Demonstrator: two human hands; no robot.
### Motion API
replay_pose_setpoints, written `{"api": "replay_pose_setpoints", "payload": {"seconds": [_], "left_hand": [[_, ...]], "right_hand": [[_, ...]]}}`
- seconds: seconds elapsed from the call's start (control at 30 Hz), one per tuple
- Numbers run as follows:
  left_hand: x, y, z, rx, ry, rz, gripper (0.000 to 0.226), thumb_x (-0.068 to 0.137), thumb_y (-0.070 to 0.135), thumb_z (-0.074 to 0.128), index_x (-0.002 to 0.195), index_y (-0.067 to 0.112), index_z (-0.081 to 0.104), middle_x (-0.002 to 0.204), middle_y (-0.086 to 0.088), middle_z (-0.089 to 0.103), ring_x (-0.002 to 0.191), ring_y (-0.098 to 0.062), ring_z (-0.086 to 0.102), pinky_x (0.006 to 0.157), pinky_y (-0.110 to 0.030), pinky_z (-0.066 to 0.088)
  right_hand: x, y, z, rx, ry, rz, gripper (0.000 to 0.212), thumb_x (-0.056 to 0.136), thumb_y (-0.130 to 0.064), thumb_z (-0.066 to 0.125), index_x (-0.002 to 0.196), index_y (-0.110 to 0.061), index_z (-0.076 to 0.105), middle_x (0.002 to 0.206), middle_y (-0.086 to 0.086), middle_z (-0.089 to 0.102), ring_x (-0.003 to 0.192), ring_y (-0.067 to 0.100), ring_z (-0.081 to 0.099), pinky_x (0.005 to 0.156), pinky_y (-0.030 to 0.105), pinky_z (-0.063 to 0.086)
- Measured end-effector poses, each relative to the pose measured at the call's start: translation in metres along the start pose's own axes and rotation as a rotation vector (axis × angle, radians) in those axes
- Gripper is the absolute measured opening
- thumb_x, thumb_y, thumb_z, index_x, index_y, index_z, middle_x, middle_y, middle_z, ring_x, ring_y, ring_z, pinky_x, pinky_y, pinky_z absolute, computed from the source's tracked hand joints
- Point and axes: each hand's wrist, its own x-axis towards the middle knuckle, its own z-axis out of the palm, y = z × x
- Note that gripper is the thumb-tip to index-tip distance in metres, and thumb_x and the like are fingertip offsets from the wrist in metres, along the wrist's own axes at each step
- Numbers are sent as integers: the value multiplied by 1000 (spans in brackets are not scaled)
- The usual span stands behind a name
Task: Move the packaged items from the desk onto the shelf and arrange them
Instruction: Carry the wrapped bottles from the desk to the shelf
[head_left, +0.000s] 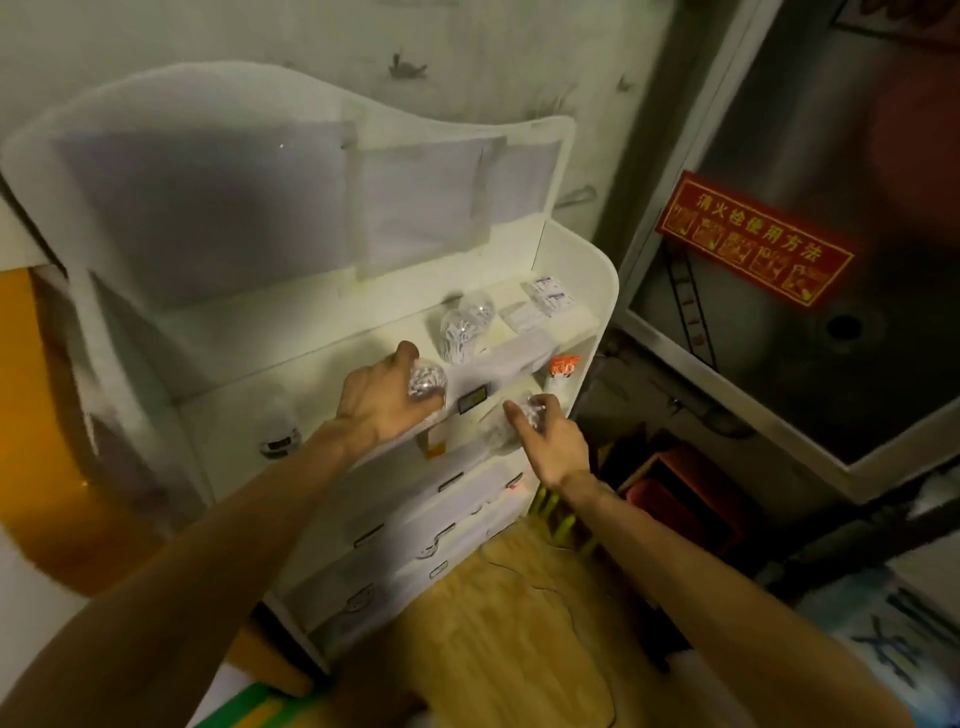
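Packets of clear crinkly plastic, one in each hand, both at the white shelf unit (597, 291). Left hand (387, 400) curls round a clear packet (427, 382) with white contents, held just over the front edge of the upper shelf. Right hand (545, 436) pinches a second clear packet (531, 415), lower down, at the level of the tier beneath; blur hides what is inside.

Already on the upper shelf: two clear bags (462, 327) standing close together, and further right some flat white sachets (548, 296) near the side wall. An orange-topped pack (563, 369) stands on the lower tier by the right wall. Small label holders (471, 401) run along the shelf fronts.

Step in hand, by my reading: placing. Items have left the worktop, which is not in view. Next move likely calls for setting the left packet down beside the two bags without knocking them, then finding the right one a spot. Thin plastic may slump, so seat each before letting go.
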Motion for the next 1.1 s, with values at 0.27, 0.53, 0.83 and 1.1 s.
{"api": "replay_pose_setpoints", "payload": {"seconds": [0.27,0.53,0.83,1.1], "left_hand": [[71,20,26,-73,-17,-131,62,83,71,55,121,23,44,109,-4,68,90,-29,65,69,-32,48],[107,27,71,-161,-34,-229,66,85,66,58,134,25,43,125,-1,63,98,-22,63,78,-34,52],[151,32,85,-162,23,-444,86,76,80,58,138,21,43,120,-1,67,99,-21,66,76,-33,50],[148,44,93,-265,154,-592,118,60,93,57,150,25,24,143,2,52,110,-23,64,89,-44,52]], "right_hand": [[102,-16,-13,-100,-80,-100,80,82,-80,51,139,-23,47,132,6,65,115,30,62,95,43,52],[178,-13,1,-51,-177,-68,89,77,-83,53,141,-21,50,133,5,64,117,27,62,99,47,52],[262,-21,17,38,-267,-112,96,73,-76,68,145,-18,42,132,2,61,115,24,61,90,37,52],[276,-12,30,161,-244,-79,127,60,-90,63,157,-20,17,159,6,33,141,30,40,108,51,43]]}}
